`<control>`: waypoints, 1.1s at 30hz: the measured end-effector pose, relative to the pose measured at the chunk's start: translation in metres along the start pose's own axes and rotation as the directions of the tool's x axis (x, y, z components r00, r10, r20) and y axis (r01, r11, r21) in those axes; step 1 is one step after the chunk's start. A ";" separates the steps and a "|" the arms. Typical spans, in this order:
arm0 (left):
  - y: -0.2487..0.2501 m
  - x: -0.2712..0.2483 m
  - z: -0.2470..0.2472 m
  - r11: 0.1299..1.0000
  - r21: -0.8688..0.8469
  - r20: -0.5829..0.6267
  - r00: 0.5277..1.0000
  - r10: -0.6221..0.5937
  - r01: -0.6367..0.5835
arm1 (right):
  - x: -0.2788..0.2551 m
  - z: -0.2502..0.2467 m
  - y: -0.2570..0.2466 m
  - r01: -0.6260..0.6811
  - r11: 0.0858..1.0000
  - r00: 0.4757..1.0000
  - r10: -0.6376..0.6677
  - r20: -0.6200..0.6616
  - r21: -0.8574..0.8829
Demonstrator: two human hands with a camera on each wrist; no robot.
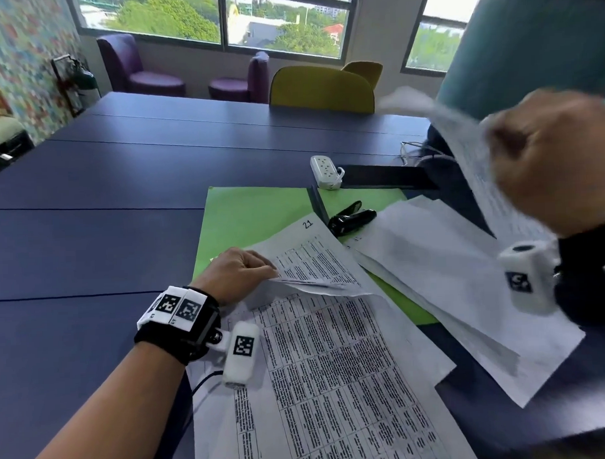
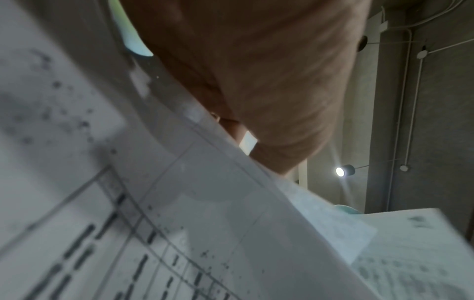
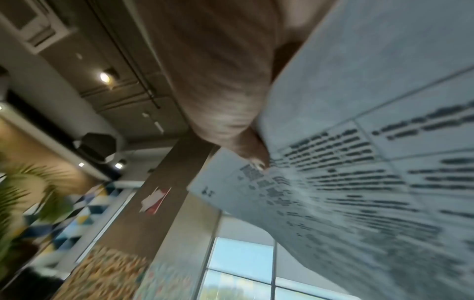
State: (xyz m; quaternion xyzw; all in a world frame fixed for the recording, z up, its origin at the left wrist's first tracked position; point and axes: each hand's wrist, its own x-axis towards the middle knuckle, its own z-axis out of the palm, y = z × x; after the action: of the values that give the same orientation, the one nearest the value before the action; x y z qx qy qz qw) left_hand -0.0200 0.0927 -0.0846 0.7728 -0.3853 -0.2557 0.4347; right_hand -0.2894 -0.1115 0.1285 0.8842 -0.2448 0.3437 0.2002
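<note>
My left hand [image 1: 242,272] pinches the lifted edge of a printed sheet marked 21 [image 1: 312,260], which lies across a green folder [image 1: 246,217]. In the left wrist view the sheet [image 2: 205,192] runs close under the palm [image 2: 256,71]. My right hand [image 1: 552,162] is raised at the right and grips a blurred printed sheet [image 1: 469,148] held up in the air. The right wrist view shows that sheet [image 3: 372,162] with my thumb [image 3: 251,156] pressed on it. A larger printed table sheet [image 1: 334,382] lies under my left wrist. A black stapler [image 1: 350,219] sits on the folder.
Loose white papers [image 1: 450,292] spread at the right of the blue table [image 1: 121,201]. A white power strip [image 1: 324,171] lies beyond the folder, next to a dark flat object [image 1: 385,176]. A yellow chair [image 1: 323,87] and purple seats [image 1: 141,70] stand by the window.
</note>
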 end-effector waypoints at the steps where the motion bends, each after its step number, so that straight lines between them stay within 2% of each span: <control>1: -0.001 0.000 0.000 1.000 0.003 0.000 1.000 0.002 -0.002 | -0.006 0.008 -0.016 0.027 0.997 0.998 -0.023 0.057 -0.066; 2: -0.001 0.000 0.000 1.000 0.002 0.000 1.000 0.000 0.000 | -0.014 0.023 -0.030 0.074 0.993 0.990 -0.062 0.123 -0.093; 4: 0.001 -0.002 0.001 1.000 -0.002 -0.003 1.000 -0.009 0.009 | -0.039 0.059 -0.051 0.164 0.981 0.933 -0.119 0.339 -0.107; 6: 0.000 -0.002 0.001 1.000 -0.017 -0.006 1.000 -0.012 0.011 | -0.053 0.092 -0.063 0.160 0.981 0.839 -0.074 0.538 -0.113; 9: -0.001 -0.001 0.001 1.000 -0.019 -0.002 1.000 -0.009 0.009 | -0.062 0.125 -0.062 0.133 0.983 0.729 -0.008 0.685 -0.129; 11: -0.002 0.000 0.001 1.000 -0.021 -0.011 1.000 -0.007 0.007 | -0.057 0.136 -0.056 0.015 0.995 0.692 0.060 0.720 -0.097; 14: -0.003 0.001 0.001 0.999 -0.035 -0.009 1.000 -0.005 0.004 | -0.049 0.141 -0.040 -0.142 0.988 0.587 0.137 0.798 -0.064; 15: -0.003 0.001 0.001 0.999 -0.035 -0.006 1.000 -0.003 0.003 | -0.046 0.141 -0.032 -0.194 0.980 0.573 0.151 0.805 -0.045; 19: -0.006 0.003 0.002 0.999 -0.042 -0.004 1.000 0.002 -0.002 | -0.025 0.145 0.014 -0.380 0.925 0.612 0.253 0.749 -0.002; 20: -0.005 0.003 0.002 0.999 -0.047 -0.006 1.000 0.000 0.000 | -0.022 0.150 0.031 -0.431 0.902 0.605 0.296 0.739 -0.009; 22: -0.006 0.002 0.003 0.999 -0.049 -0.007 1.000 -0.005 0.005 | -0.019 0.164 0.065 -0.535 0.844 0.554 0.390 0.735 -0.044; 24: -0.006 0.002 0.003 0.999 -0.041 -0.011 1.000 -0.009 0.008 | -0.020 0.177 0.092 -0.619 0.778 0.450 0.466 0.762 -0.110; 26: -0.006 0.001 0.003 0.999 -0.040 -0.011 1.000 -0.012 0.011 | -0.025 0.189 0.105 -0.629 0.756 0.348 0.481 0.805 -0.181; 29: -0.006 0.001 0.003 0.999 -0.046 -0.014 1.000 -0.021 0.020 | -0.028 0.202 0.106 -0.556 0.793 0.275 0.457 0.846 -0.247; 31: -0.008 0.002 0.003 0.999 -0.047 -0.015 1.000 -0.018 0.017 | -0.023 0.203 0.098 -0.424 0.863 0.259 0.407 0.876 -0.275; 33: -0.009 0.004 0.004 0.999 -0.049 -0.022 1.000 -0.008 0.007 | -0.011 0.197 0.090 -0.308 0.916 0.316 0.354 0.880 -0.258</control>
State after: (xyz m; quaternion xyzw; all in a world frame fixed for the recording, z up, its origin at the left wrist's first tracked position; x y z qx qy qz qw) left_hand -0.0174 0.0910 -0.0943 0.7661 -0.3710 -0.2582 0.4569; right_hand -0.2474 -0.2827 0.0027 0.8513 -0.4959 -0.1700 -0.0235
